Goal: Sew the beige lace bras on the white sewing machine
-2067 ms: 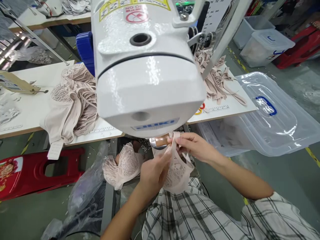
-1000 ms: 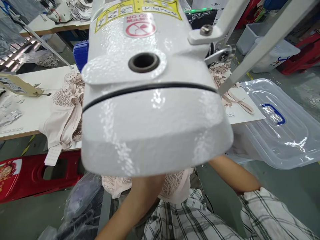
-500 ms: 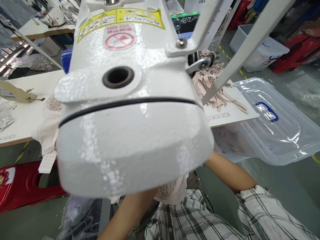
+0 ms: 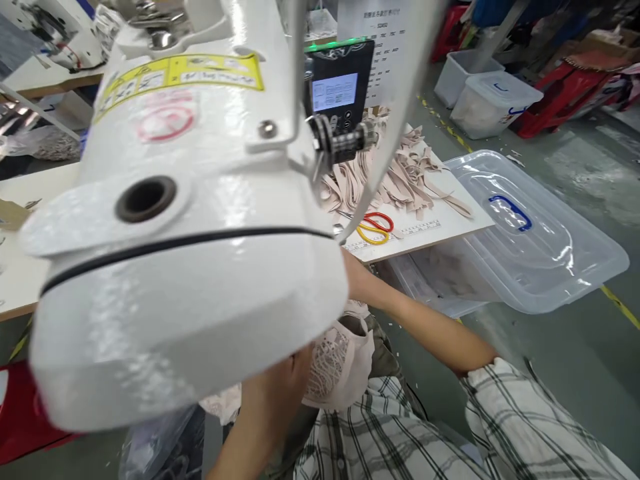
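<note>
A white sewing machine head (image 4: 200, 300) fills the left and middle of the view and covers most of both hands. Beneath its lower edge, the back of my left hand (image 4: 287, 377) shows beside a pale pink lace bra (image 4: 333, 360); its fingers are hidden. My right hand (image 4: 354, 275) reaches behind the machine's right side at the table edge, fingers also out of sight. The bra hangs in my lap below the machine, its lace cup facing up. Whether either hand grips it cannot be made out.
Red-and-yellow-handled scissors (image 4: 375, 228) lie by a ruler strip (image 4: 417, 230) on the table. Behind them is a heap of beige fabric straps (image 4: 400, 177) and a control panel (image 4: 335, 93). A lidded clear plastic box (image 4: 550, 247) stands at right, a red stool (image 4: 30, 413) at lower left.
My view has shifted right, so the machine head sits further left and the scissors and panel screen show. More of the bra, my left hand and my right forearm is visible.
</note>
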Available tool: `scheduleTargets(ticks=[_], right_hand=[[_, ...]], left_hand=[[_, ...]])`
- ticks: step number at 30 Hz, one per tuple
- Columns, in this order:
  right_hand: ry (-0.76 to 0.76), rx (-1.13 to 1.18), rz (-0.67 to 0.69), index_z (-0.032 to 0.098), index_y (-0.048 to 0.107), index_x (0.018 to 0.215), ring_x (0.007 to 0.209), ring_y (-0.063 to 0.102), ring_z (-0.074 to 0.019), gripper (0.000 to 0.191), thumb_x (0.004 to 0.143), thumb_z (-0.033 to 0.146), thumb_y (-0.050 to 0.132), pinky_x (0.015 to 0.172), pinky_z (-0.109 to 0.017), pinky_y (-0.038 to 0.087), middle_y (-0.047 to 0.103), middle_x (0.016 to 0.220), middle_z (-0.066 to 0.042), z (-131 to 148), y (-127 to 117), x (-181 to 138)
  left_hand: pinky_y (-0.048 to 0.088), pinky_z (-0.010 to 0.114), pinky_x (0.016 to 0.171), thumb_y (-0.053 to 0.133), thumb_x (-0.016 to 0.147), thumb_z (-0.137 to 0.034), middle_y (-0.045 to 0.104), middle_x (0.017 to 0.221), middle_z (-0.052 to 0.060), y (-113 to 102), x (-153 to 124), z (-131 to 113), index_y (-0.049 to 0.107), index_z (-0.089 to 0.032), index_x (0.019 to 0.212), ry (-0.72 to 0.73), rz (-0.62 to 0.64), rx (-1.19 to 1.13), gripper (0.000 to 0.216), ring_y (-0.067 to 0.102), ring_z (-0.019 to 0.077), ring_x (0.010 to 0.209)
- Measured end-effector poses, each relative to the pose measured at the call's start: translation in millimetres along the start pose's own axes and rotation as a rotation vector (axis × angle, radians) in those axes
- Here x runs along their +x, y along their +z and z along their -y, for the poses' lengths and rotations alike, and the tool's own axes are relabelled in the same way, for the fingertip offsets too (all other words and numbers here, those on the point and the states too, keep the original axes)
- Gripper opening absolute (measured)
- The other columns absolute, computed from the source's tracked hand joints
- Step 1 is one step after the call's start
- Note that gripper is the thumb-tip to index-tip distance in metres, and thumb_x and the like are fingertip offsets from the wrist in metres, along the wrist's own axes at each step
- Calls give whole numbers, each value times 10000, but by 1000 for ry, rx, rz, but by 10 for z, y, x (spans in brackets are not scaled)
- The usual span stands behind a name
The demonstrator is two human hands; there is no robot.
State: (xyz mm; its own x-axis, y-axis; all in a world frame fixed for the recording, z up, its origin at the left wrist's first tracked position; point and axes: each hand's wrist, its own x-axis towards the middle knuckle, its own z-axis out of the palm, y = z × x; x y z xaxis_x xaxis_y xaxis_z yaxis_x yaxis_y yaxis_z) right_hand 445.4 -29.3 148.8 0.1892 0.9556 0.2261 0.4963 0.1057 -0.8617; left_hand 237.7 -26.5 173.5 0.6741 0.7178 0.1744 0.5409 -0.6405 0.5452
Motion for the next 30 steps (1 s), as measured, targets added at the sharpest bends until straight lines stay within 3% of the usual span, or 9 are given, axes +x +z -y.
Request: scheduleTargets(ticks=[4,10,19,30], right_hand=[[7,36,-13,183,543,755,794,526,-153,115,761,159,655,688,-268,442,549,892,-8,73,-8,-5],[35,2,-67,173,577,810,796,524,-150,68,771,161,631,684,-261,413,546,910,-20,96,59,-11],[20,-13,-92,159,592,787,790,523,-142,47,763,158,633,695,-259,412,569,922,-33,98,76,-11],[-9,53,-79,178,569,759,708,516,-123,87,737,129,637,693,-270,436,585,925,-24,59,48,-23]], left_hand=[[535,272,620,530,925,-355,801,896,32,-63,-29,15,788,-257,947,29,-72,43,277,745,216,770],[518,239,676,555,930,-286,790,837,2,-70,-97,97,767,-227,936,52,-153,-42,220,721,153,739],[504,245,687,539,939,-277,780,815,8,-48,-126,104,747,-201,887,68,-198,-24,228,711,145,742],[529,296,702,523,931,-347,771,825,37,34,-153,188,719,-206,972,10,-212,49,245,716,183,718]])
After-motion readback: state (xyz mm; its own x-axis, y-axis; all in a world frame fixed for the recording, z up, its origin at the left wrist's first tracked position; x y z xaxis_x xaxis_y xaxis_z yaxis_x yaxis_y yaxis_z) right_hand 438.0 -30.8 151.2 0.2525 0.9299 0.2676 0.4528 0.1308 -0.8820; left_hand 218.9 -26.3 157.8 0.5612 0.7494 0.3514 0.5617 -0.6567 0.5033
